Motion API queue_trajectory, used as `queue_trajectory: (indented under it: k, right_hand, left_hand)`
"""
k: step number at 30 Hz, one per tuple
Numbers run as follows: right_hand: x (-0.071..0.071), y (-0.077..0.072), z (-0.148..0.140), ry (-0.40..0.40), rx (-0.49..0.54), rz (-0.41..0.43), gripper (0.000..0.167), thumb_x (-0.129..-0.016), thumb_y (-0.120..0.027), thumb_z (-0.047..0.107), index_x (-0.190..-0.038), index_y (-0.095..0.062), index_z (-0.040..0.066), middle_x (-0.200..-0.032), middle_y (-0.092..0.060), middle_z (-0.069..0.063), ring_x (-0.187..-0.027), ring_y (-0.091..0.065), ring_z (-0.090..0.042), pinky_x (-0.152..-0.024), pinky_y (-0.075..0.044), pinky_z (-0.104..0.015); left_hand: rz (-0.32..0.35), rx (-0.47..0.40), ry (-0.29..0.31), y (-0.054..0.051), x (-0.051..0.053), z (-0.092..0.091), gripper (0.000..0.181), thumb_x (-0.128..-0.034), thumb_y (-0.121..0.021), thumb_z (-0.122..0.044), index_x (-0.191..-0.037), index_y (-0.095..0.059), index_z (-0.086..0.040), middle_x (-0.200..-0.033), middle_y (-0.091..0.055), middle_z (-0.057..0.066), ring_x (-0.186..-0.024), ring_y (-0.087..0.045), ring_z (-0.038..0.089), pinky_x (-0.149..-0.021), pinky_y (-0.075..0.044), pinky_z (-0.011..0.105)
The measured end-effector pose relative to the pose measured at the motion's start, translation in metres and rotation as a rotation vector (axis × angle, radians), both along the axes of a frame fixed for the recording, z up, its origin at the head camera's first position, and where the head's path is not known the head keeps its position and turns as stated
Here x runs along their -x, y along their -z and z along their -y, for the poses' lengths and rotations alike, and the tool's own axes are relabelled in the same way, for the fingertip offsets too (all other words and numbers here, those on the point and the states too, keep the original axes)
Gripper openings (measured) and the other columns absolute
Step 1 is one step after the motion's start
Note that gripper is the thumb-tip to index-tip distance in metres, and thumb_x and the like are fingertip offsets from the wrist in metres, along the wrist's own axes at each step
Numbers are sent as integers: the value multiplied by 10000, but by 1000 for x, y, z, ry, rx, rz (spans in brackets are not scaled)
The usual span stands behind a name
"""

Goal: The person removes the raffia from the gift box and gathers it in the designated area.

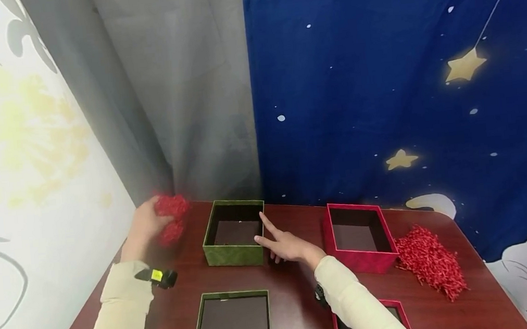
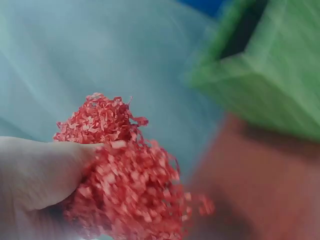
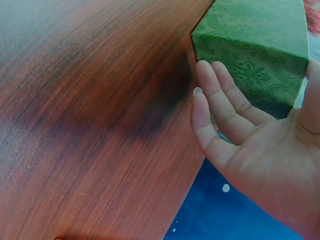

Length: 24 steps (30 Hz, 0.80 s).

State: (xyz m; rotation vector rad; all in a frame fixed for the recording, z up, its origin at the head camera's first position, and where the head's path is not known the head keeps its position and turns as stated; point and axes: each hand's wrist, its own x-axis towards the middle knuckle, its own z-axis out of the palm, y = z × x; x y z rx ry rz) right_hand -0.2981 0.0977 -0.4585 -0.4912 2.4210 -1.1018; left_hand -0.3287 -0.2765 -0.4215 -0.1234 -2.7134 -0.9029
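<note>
My left hand [image 1: 145, 224] grips a clump of red shredded paper [image 1: 172, 217], raised a little above the table's back left corner. In the left wrist view the thumb presses into the crinkled red strands, which are partly blurred. An open-topped green box [image 1: 234, 256] with a dark inside stands to the right of that clump. My right hand [image 1: 287, 246] is at the box's right side, its fingers spread and mostly straight. In the right wrist view, the fingertips [image 3: 203, 67] lie against or very near the patterned green wall; I cannot tell how firmly they touch.
A red box [image 1: 361, 260] stands open at the right, with a heap of red shredded paper [image 1: 429, 262] beside it. Nearer lie a shallow green lid or tray [image 1: 232, 324] and a red one [image 1: 401, 312], partly behind my right sleeve. Curtains [image 1: 207, 112] hang behind the table [image 1: 298, 287].
</note>
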Motion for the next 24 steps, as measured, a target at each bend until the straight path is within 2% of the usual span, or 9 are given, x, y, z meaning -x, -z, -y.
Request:
queue_trajectory:
  k: [3, 6, 9, 14, 17, 20, 22, 24]
  right_hand:
    - [-1, -2, 0, -3, -3, -6, 791, -1062, -463, 572, -1665, 13, 384, -876, -695, -218, -772, -693, -390, -704, -565, -471]
    - [-2, -4, 0, 2, 2, -12, 786, -1069, -463, 552, -1668, 12, 370, -874, -692, -226, -766, -692, -402, -714, -568, -511]
    - [-1, -5, 1, 0, 6, -21, 789, -1073, -462, 540, -1672, 13, 344, -873, -690, -232, -765, -693, -405, -706, -571, -509]
    - [-2, -3, 4, -7, -3, -27, 796, -1072, -456, 552, -1672, 22, 339, -869, -693, -213, -770, -696, -388, -647, -553, -411]
    - [-2, -2, 3, -10, -3, -27, 802, -1072, -456, 552, -1672, 30, 336, -864, -691, -207, -766, -697, -382, -639, -547, -389]
    - [-3, -4, 2, -7, -3, -33, 797, -1075, -456, 543, -1671, 32, 339, -864, -691, -207, -768, -698, -380, -638, -541, -375]
    - [-3, -6, 2, -3, -3, -40, 791, -1079, -458, 528, -1671, 31, 335, -860, -690, -207, -770, -697, -380, -634, -536, -364]
    - [-2, -7, 1, 1, -6, -47, 787, -1081, -464, 516, -1673, 21, 329, -861, -691, -214, -778, -699, -387, -634, -534, -356]
  left_hand:
    - [105, 3, -10, 25, -7, 4, 610, -851, -784, -73, -1362, -507, 112, -1190, -619, 392, -1087, -617, 564, -902, -521, 664]
    - [164, -8, -7, 40, -10, 0, 725, -832, -807, -82, -1438, -448, 88, -1267, -579, 401, -1149, -585, 569, -938, -501, 673]
    - [188, -25, -17, 47, -9, -4, 831, -816, -817, -63, -1503, -369, 73, -1322, -524, 423, -1200, -536, 589, -974, -472, 693]
    - [211, 22, -4, 55, -8, -4, 962, -808, -830, -62, -1557, -251, 108, -1399, -402, 480, -1296, -406, 647, -1050, -383, 724]
    - [246, 55, 4, 55, -11, -6, 971, -846, -824, -132, -1568, -223, 112, -1433, -345, 489, -1315, -360, 669, -1056, -361, 738]
    - [263, 106, -13, 48, -17, -16, 868, -951, -732, -262, -1578, -241, 80, -1475, -304, 474, -1320, -337, 690, -1034, -348, 776]
    - [239, 140, -18, 39, -22, -27, 776, -1022, -626, -345, -1579, -268, 59, -1506, -286, 458, -1322, -332, 697, -1012, -336, 803]
    - [184, 161, -4, 28, -29, -42, 688, -1067, -531, -372, -1573, -313, 40, -1530, -296, 435, -1332, -341, 686, -995, -329, 819]
